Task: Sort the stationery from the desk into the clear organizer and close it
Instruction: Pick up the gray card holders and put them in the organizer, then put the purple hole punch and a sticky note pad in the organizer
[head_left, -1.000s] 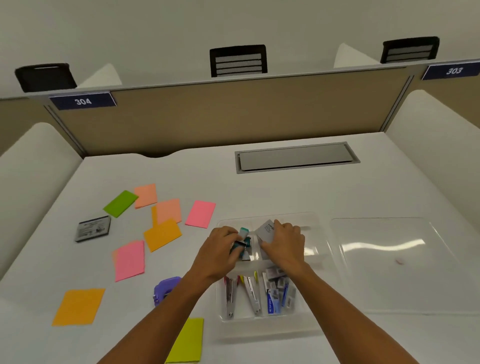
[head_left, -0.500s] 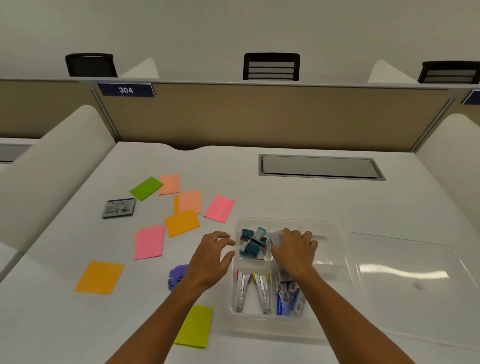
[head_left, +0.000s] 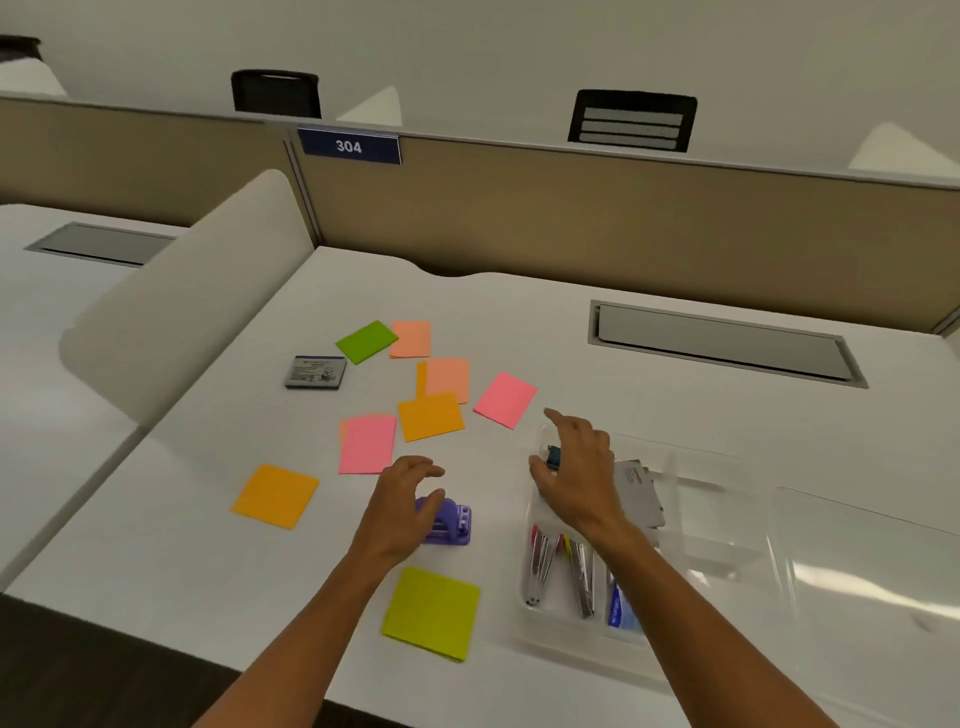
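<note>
My left hand (head_left: 410, 499) is spread open, fingers curved, directly over the purple hole punch (head_left: 448, 522) on the desk (head_left: 519, 312); I cannot tell whether the palm touches it, and no grip is made. My right hand (head_left: 576, 467) is also open and empty, hovering above the far left compartment of the clear organizer (head_left: 691, 519), fingers pointing toward the loose notes. Beneath that hand a small teal and blue item (head_left: 553, 457) is partly visible in the compartment; I cannot identify it. Just right of the hand a grey card pack (head_left: 639, 491) leans in the next compartment. The near compartments hold staplers with pink and yellow ends (head_left: 561, 566) and a blue packet (head_left: 621, 610). The clear lid (head_left: 862, 571) lies flat on the desk to the right of the organizer, not fitted. Outstanding on the desk: a yellow-green note pad (head_left: 431, 613) near the front edge, an orange pad (head_left: 275, 496), a pink pad (head_left: 368, 444), another orange pad (head_left: 430, 415), a second pink pad (head_left: 505, 400), two salmon pads (head_left: 445, 379) (head_left: 411, 339), a green pad (head_left: 367, 341), and a grey box (head_left: 316, 372) farthest left. My assessment: sorting is under halfway, since the punch, all note pads and the grey box remain outside, and closing has not begun
</note>
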